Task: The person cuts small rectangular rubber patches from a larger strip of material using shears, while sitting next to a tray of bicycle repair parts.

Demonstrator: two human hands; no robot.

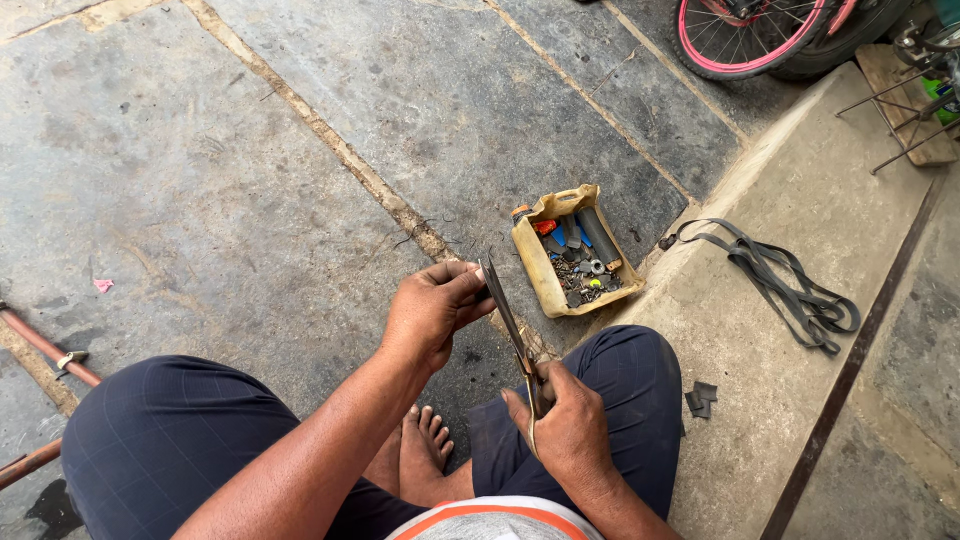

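The ground is made of large grey stone slabs (250,150) with rough joints, and on the right there is a raised concrete step (800,330). The person sits low, knees apart in dark blue trousers, with one bare foot (425,450) between the legs.

The right hand (570,430) is closed around the handles of a pair of scissors (512,330), and the long blades point up and away from the body. The blades look only a little open. The left hand (432,310) is closed in a pinch near the tip of the blades, and it holds a small dark piece (487,293) against them. This piece is mostly hidden by the fingers, so I cannot tell its exact shape or material.

How far the cutting has gone is hard to judge. The blades are at the piece, but I cannot see a finished cut line. Two small dark cut pieces (702,399) lie on the step just beside the right knee, so it seems some cutting is already done. Long dark rubber strips (790,290) lie farther on the step, uncut.

A yellow tray (537,262) with small metal parts stands on the ground near the blades. A pink bicycle wheel (745,35) is at the top edge.
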